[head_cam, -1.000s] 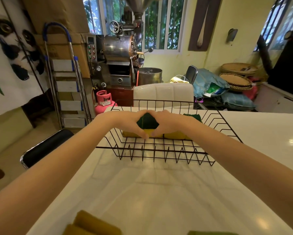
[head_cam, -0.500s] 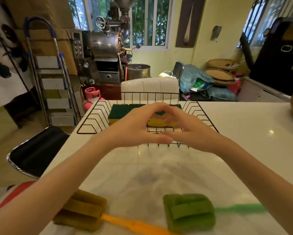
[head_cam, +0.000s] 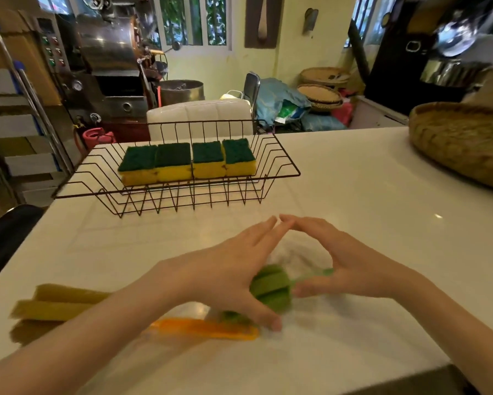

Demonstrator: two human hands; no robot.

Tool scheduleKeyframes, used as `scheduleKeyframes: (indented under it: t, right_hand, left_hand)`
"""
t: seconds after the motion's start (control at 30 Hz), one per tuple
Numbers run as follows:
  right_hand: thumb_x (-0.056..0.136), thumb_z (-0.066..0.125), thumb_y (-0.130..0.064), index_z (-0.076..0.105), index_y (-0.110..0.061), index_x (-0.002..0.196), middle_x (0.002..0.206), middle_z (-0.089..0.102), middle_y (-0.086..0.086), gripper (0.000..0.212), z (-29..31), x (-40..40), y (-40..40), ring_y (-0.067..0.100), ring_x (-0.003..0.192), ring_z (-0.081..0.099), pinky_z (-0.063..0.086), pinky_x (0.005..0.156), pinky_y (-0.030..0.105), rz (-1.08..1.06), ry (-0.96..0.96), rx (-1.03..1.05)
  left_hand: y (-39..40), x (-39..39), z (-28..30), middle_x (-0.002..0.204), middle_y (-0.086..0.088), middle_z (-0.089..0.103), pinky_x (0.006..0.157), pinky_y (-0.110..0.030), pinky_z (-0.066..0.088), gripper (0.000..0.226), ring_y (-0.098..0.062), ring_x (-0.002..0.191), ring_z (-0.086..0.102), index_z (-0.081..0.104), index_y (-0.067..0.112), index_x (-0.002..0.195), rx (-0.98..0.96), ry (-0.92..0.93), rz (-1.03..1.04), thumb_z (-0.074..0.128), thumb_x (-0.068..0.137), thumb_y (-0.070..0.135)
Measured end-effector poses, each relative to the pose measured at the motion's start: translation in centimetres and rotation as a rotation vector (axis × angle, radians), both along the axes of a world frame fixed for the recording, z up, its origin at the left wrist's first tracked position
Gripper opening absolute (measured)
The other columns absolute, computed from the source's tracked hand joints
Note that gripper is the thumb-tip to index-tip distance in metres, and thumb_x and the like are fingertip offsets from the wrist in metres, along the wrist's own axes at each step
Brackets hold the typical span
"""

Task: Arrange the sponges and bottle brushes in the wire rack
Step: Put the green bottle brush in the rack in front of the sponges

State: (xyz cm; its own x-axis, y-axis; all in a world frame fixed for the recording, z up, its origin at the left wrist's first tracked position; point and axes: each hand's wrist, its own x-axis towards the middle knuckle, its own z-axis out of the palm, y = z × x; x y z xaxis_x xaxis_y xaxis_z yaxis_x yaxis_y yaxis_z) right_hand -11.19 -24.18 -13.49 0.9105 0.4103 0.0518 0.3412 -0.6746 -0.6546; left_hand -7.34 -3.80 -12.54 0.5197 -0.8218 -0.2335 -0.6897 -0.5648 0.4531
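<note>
A black wire rack point(head_cam: 177, 186) stands at the far left of the white table point(head_cam: 353, 201). Inside it, several yellow sponges with dark green tops point(head_cam: 187, 161) lie side by side in a row. Near me, a green bottle brush point(head_cam: 271, 287) lies on the table, blurred, its sponge head between my two hands. My left hand point(head_cam: 228, 275) is spread over the head with the thumb below it. My right hand point(head_cam: 345, 266) hovers over the green handle, fingers stretched. The fingertips of both hands almost meet. An olive-yellow bottle brush point(head_cam: 54, 309) with an orange handle lies under my left forearm.
A large woven basket point(head_cam: 462, 141) sits at the table's right side. A white padded chair point(head_cam: 199, 115) stands behind the rack and a black seat point(head_cam: 5, 232) is off the table's left edge. The table's near edge runs along the bottom right.
My hands left the sponges in the rack and drew back toward me, down to the green bottle brush. The view tilted down, showing both brushes.
</note>
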Motion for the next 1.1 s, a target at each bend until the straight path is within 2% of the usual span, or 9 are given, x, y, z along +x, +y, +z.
scheduleKeyframes:
  t: [0.13, 0.2, 0.33, 0.4, 0.47, 0.57, 0.67, 0.8, 1.1]
  right_hand:
    - [0.065, 0.073, -0.048, 0.027, -0.057, 0.118, 0.119, 0.018, -0.043, 0.072, -1.6, -1.2, -1.9, -0.031, 0.113, 0.01, 0.009, 0.09, -0.009, -0.006, 0.038, -0.128]
    - [0.069, 0.071, -0.045, 0.038, -0.046, 0.12, 0.122, 0.029, -0.037, 0.061, -2.1, -1.5, -2.6, -0.033, 0.11, 0.011, 0.009, 0.088, -0.01, -0.021, 0.023, -0.162]
    - [0.075, 0.067, -0.036, 0.057, -0.034, 0.111, 0.129, 0.047, -0.015, 0.037, -2.5, -1.5, -3.4, -0.011, 0.117, 0.035, 0.024, 0.097, 0.005, -0.082, -0.029, -0.164]
    - [0.076, 0.067, -0.029, 0.063, -0.029, 0.102, 0.122, 0.054, -0.011, 0.026, -2.4, -1.4, -3.4, -0.001, 0.115, 0.043, 0.033, 0.098, 0.018, -0.096, -0.069, -0.155]
    - [0.077, 0.067, -0.024, 0.067, -0.022, 0.095, 0.109, 0.061, -0.008, 0.018, -2.2, -1.2, -3.3, 0.006, 0.104, 0.052, 0.041, 0.091, 0.025, -0.096, -0.121, -0.153]
    - [0.077, 0.066, -0.022, 0.066, -0.025, 0.087, 0.086, 0.064, -0.013, 0.01, -1.8, -0.7, -3.2, 0.004, 0.08, 0.055, 0.044, 0.072, 0.024, -0.109, -0.135, -0.127]
    - [0.079, 0.063, -0.023, 0.065, -0.029, 0.085, 0.076, 0.065, -0.006, 0.009, -1.4, 0.0, -3.2, 0.011, 0.07, 0.055, 0.044, 0.062, 0.027, -0.118, -0.093, -0.077]
    - [0.081, 0.063, -0.026, 0.064, -0.03, 0.086, 0.074, 0.065, 0.002, 0.007, -0.2, 1.6, -2.7, 0.016, 0.066, 0.052, 0.041, 0.06, 0.03, -0.073, -0.121, -0.07]
    - [0.08, 0.062, -0.033, 0.064, -0.029, 0.088, 0.077, 0.066, 0.0, 0.009, 4.1, 7.0, 0.5, 0.015, 0.069, 0.057, 0.044, 0.06, 0.031, -0.016, -0.27, -0.114]
  left_hand:
    - [-0.4, -0.1, -0.6, 0.149, 0.019, -0.02, 0.1, -0.02, 0.008, 0.11, -0.003, 0.136, -0.002, -0.02, 0.049, 0.13, 0.078, -0.035, -0.013, 0.066, 0.063, 0.062]
    - [-0.4, -0.1, -0.6, 0.151, 0.019, -0.014, 0.1, -0.02, 0.013, 0.103, -0.006, 0.137, 0.005, -0.01, 0.046, 0.134, 0.12, -0.052, -0.018, 0.065, 0.065, 0.059]
    - [-0.5, -0.1, -0.3, 0.148, 0.013, 0.017, 0.097, -0.02, 0.027, 0.087, -0.01, 0.127, 0.028, 0.008, 0.041, 0.136, 0.141, -0.073, -0.034, 0.065, 0.071, 0.051]
    - [-0.5, 0.1, 0.0, 0.138, 0.012, 0.032, 0.093, -0.021, 0.032, 0.079, -0.008, 0.116, 0.035, 0.017, 0.04, 0.134, 0.122, -0.088, -0.033, 0.065, 0.072, 0.049]
    - [-0.4, 0.3, 0.3, 0.13, 0.011, 0.04, 0.09, -0.023, 0.035, 0.075, -0.008, 0.11, 0.036, 0.022, 0.04, 0.132, 0.122, -0.081, -0.023, 0.065, 0.072, 0.049]
    - [-0.2, 1.0, 0.7, 0.124, 0.011, 0.045, 0.086, -0.023, 0.038, 0.071, -0.008, 0.103, 0.037, 0.026, 0.041, 0.13, 0.132, -0.078, -0.012, 0.066, 0.071, 0.048]
    - [0.1, 1.9, 1.4, 0.12, 0.013, 0.046, 0.081, -0.018, 0.037, 0.067, -0.006, 0.1, 0.039, 0.03, 0.041, 0.128, 0.094, -0.083, 0.014, 0.067, 0.072, 0.043]
    - [1.2, 3.2, 2.8, 0.106, 0.018, 0.043, 0.072, -0.009, 0.031, 0.061, -0.005, 0.094, 0.04, 0.034, 0.043, 0.125, 0.034, -0.163, 0.034, 0.067, 0.073, 0.039]
    - [5.1, 6.5, 6.5, 0.103, 0.019, 0.045, 0.073, -0.01, 0.034, 0.062, -0.006, 0.094, 0.044, 0.037, 0.045, 0.122, -0.063, -0.304, 0.118, 0.07, 0.07, 0.038]
